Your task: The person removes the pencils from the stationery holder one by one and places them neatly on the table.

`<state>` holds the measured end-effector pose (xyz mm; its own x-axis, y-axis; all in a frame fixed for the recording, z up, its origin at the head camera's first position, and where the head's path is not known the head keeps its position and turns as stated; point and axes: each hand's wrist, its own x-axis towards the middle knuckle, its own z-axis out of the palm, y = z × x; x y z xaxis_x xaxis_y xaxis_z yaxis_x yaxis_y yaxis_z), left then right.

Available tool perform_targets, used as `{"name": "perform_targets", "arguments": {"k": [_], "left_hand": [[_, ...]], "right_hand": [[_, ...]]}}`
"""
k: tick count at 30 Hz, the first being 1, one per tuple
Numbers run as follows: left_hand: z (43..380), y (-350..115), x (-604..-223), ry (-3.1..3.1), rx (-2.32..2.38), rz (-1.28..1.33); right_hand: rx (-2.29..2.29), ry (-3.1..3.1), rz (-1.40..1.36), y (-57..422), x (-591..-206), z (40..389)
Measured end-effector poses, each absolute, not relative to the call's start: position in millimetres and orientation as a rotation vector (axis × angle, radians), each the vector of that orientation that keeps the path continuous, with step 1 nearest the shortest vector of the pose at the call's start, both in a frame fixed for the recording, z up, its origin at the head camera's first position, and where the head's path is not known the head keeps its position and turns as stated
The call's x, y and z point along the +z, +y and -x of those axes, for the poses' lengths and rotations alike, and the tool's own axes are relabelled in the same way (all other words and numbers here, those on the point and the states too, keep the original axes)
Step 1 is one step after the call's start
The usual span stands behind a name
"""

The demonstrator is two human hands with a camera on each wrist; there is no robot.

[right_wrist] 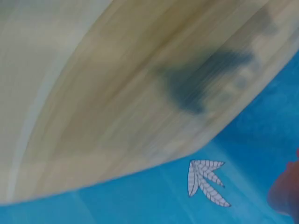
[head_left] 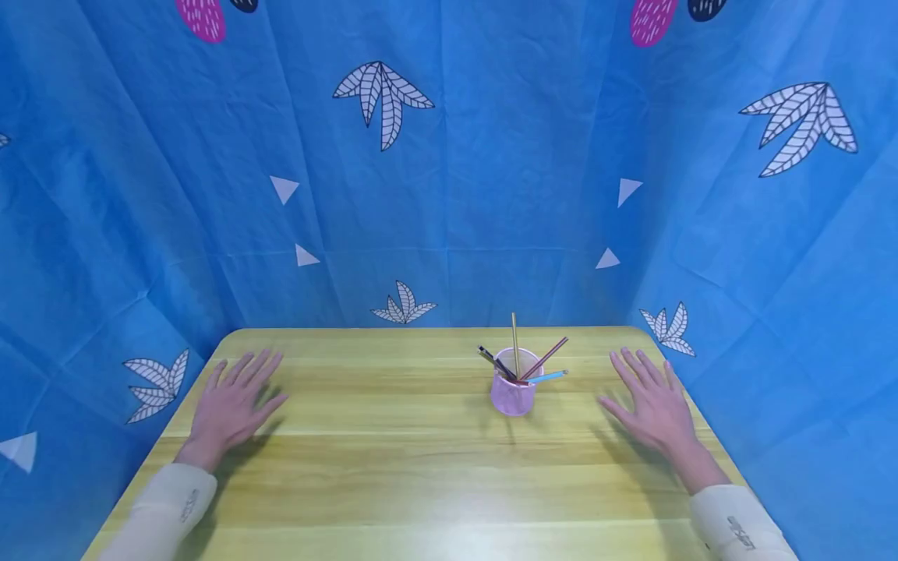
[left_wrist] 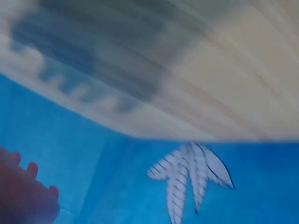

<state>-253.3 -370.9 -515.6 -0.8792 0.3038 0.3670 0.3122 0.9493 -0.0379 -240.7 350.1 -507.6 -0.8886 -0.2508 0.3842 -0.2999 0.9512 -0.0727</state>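
Observation:
A pink pen cup (head_left: 513, 396) stands upright on the wooden table (head_left: 365, 452), right of the middle. Several slim pens or pencils lean out of it, among them a light blue one (head_left: 549, 376), a dark one (head_left: 496, 363) and a gold one (head_left: 515, 343). My left hand (head_left: 230, 405) is spread over the left side of the table, fingers straight, holding nothing. On the right side my right hand (head_left: 655, 407) is likewise spread and holds nothing; it is the nearer to the cup, apart from it. Both hands cast shadows on the wood.
Blue cloth (head_left: 449, 171) printed with leaves and triangles hangs behind the table and along both sides. The table's far edge (head_left: 421, 329) meets this cloth. In the left wrist view, part of the hand (left_wrist: 28, 198) shows at the lower left.

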Motion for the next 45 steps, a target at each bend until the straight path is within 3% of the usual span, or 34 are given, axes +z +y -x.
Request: {"name": "perform_targets", "arguments": {"k": [12,34,45], "left_hand": [[260,-286,-509,-2.788,-0.77,0.322],[268,-129,-513,-2.627,-1.661,0.421],[271,-65,-511,-2.529,-1.855,0.486]], "right_hand": [[0.818,-2.825,-0.241,320,-502,241],[1.31,-2.784,-0.214,268,-523,247],[1.495,-2.77,-0.221,244,-531,258]]}}
